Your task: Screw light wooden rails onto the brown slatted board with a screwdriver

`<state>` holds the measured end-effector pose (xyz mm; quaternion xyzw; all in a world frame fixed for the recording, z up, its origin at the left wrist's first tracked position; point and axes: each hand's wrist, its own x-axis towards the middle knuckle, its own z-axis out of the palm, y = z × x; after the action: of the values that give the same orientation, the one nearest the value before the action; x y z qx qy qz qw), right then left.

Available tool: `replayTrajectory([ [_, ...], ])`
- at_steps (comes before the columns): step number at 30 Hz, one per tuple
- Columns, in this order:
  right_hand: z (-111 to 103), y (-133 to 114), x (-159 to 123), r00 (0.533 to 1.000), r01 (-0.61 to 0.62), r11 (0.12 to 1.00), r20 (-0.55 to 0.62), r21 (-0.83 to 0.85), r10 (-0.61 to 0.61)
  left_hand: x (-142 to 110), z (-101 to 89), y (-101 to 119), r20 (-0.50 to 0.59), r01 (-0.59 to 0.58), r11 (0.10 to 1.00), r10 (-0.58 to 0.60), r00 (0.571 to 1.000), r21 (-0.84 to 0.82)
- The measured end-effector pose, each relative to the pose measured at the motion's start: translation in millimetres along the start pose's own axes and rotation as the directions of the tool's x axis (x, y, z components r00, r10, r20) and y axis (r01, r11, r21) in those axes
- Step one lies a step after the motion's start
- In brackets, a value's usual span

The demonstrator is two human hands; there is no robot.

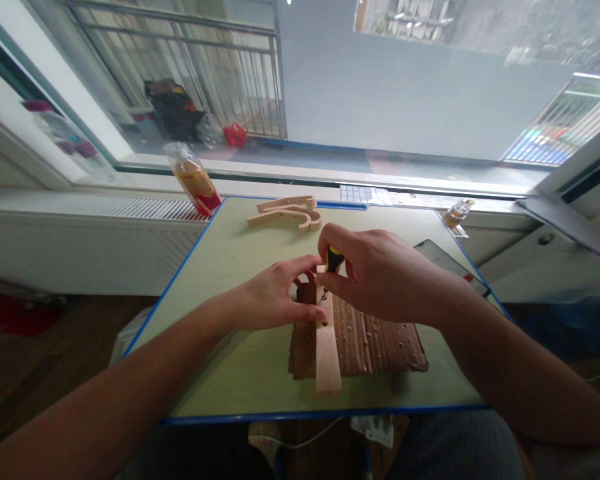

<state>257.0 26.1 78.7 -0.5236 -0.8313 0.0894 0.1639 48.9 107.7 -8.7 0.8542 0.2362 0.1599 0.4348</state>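
A pale wooden strip (329, 363) lies lengthwise over a brown piece of corrugated cardboard (375, 337) pocked with small holes. My left hand (280, 293) grips the strip from its left side, thumb on top near a dark hole. In my right hand (380, 267) is a black and yellow screwdriver (334, 259), held upright with its tip down at a screw (325, 297) in the strip. My right fingers wrap around the handle and hide part of it. Farther back on the table lie curved wooden pieces (285, 215), like hooks.
The small table (215, 373) has a pale green top and blue edging. A phone (450, 267) lies at its right. Behind stand a bottle with a red label (193, 180) and a smaller bottle (457, 213), near the window sill. A radiator (80, 243) is at the left.
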Motion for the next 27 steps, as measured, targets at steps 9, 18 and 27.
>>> replayTrajectory([
  [9, -3, 2, -2, 0.991, 0.090, 0.986, 0.082, 0.138, -0.102, 0, 2.0, -5, 0.001, 0.016, 1.000, -0.016, 1.000, -0.024],
  [18, 0, 0, 0, 0.997, 0.075, 0.995, 0.031, 0.058, -0.077, 0, 0.2, -2, -0.008, -0.012, 0.999, 0.011, 1.000, -0.037],
  [27, 6, 0, 2, 0.995, 0.085, 0.995, -0.046, 0.043, -0.083, -1, -0.2, -3, -0.008, 0.007, 1.000, -0.007, 1.000, -0.013],
])
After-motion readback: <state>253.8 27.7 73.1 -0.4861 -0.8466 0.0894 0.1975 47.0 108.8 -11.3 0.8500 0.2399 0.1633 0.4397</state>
